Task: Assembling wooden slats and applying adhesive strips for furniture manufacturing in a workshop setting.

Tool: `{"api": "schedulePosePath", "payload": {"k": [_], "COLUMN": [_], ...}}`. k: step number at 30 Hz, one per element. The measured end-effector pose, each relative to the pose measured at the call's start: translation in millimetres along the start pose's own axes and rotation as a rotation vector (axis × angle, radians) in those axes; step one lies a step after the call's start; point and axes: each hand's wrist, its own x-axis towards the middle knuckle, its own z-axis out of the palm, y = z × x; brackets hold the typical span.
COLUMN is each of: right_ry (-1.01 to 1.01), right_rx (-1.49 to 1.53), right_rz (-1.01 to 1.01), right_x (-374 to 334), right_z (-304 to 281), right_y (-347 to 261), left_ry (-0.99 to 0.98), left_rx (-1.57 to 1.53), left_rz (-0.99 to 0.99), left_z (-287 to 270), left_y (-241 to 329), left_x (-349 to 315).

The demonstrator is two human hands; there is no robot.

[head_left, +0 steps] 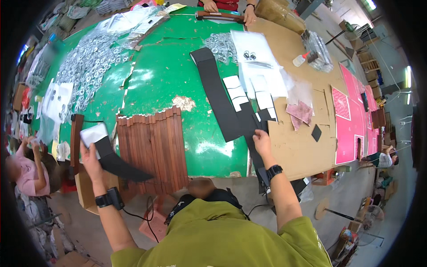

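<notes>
My left hand [92, 163] grips a dark, flexible strip [120, 164] with a white end, held over the left side of the table. Beneath and beside it lies a row of reddish-brown strips [151, 142], packed side by side with uneven far ends. My right hand [262, 141] is closed at the edge of several overlapping black strips [247, 120]; its fingertips seem to pinch one that hangs toward the table's near edge. White-ended pieces [235, 91] lie just beyond that hand, and a broad black strip [212, 89] stretches away to their left.
Many metal rings [91, 66] cover the far left of the green table [155, 84]. Brown cardboard [293, 151] lies at right, with pink cloth scraps [300, 112] and a red-tipped bottle [300, 59]. Across the table, another person's hands [250, 15] hold a brown strip [220, 16].
</notes>
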Motion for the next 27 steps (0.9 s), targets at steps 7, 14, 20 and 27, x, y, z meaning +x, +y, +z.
{"api": "schedulePosePath", "payload": {"k": [7, 14, 20, 27], "right_ry": [0.097, -0.101, -0.148, -0.234], "right_rx": [-0.173, -0.05, -0.291, -0.438], "right_rz": [-0.088, -0.155, -0.189, -0.123], "right_x": [83.0, 95.2, 81.0, 85.9], "right_z": [10.4, 44.7, 67.5, 84.2], "right_y": [-15.5, -49.9, -83.1, -105.2], "left_ry": [0.063, 0.222, 0.007, -0.091], "left_rx": [-0.017, 0.996, 1.219, 1.3], "left_rz": [-0.147, -0.391, -0.272, -0.171], "left_z": [-69.9, -92.4, -43.8, 9.9], "left_y": [-24.6, -120.7, -148.1, -111.7], "left_x": [78.5, 115.3, 94.2, 63.6]}}
